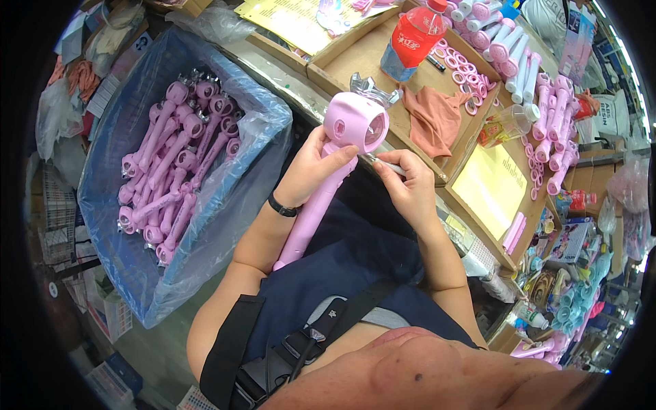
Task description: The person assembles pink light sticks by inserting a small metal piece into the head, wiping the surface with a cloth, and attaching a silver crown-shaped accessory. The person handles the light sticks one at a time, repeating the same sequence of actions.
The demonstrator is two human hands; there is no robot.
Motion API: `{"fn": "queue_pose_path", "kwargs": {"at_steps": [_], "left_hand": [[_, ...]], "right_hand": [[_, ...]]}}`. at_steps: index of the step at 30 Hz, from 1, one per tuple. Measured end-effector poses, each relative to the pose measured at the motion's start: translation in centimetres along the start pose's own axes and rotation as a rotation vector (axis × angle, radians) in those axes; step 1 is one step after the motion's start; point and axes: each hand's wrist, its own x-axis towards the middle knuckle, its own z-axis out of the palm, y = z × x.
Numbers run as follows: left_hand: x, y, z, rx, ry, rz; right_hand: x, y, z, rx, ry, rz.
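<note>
My left hand (309, 172) is wrapped round the neck of a pink toy wand (307, 222). Its round, hollow head points away from me and carries a silver crown-shaped top (372, 90). The handle slants down toward my lap. Between the thumb and fingers of my right hand (412, 183) is a thin, pale grey hand tool (389, 166). The tool's tip is at the wand's neck, just under the head; whether it touches I cannot tell.
To the left, a blue crate (116, 143) lined with clear plastic holds many similar wands. Ahead, a shallow cardboard tray (355, 60) holds a red-labelled bottle (415, 41), a peach cloth (435, 119) and pink rings (468, 72). More pink wand parts (557, 119) lie at the right.
</note>
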Motion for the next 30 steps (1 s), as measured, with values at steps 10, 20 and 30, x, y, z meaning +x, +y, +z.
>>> {"fn": "queue_pose_path", "kwargs": {"at_steps": [10,20,30], "left_hand": [[0.0,-0.8,0.6,0.494,0.142,0.297],[-0.4,-0.8,0.7,0.504,0.082,0.293],[-1.2,-0.5,-0.1,0.643,-0.079,0.575]], "right_hand": [[-0.4,3.7,0.5,0.435,-0.118,0.382],[-3.1,4.3,1.5,-0.102,-0.062,-0.117],[-3.0,3.1,0.0,0.838,-0.4,0.562]]}}
